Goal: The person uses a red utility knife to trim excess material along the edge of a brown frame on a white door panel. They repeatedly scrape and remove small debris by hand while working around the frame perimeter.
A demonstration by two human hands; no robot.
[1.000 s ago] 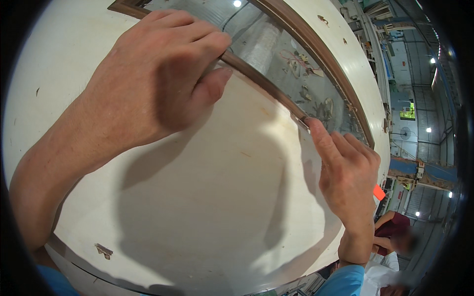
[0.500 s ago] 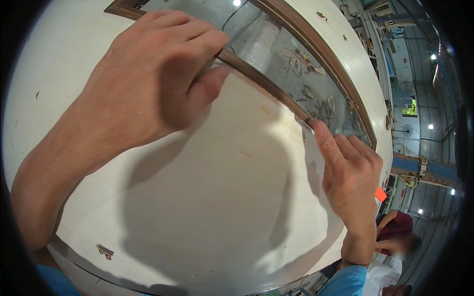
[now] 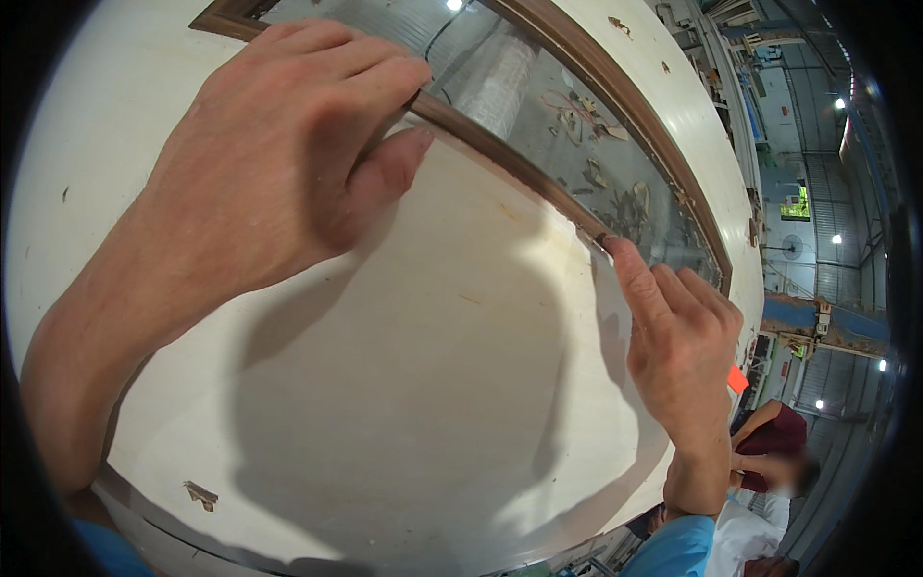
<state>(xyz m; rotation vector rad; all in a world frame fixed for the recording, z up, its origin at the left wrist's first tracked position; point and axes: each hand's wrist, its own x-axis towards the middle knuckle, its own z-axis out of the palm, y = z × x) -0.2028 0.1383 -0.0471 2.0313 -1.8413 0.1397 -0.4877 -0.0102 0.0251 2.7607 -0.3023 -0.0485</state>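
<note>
A large pale panel lies in front of me, with a see-through opening edged in brown wood. Along the near edge of that opening runs a brown wooden strip. My left hand is closed over the strip's left part, fingers curled across it and thumb on the near side. Farther right, my right hand is closed at the strip's other end. One of its fingers presses on the strip, and the rest curl toward the opening. The undersides of both hands are hidden.
Through the opening I see scraps and a clear-wrapped roll below. A torn brown patch marks the panel's near left. Beyond the right edge are an orange piece, a person in a dark red top, and a fan.
The view has shifted slightly, so the frame and my left hand appear a little farther left. Both hands keep their places on the strip.
</note>
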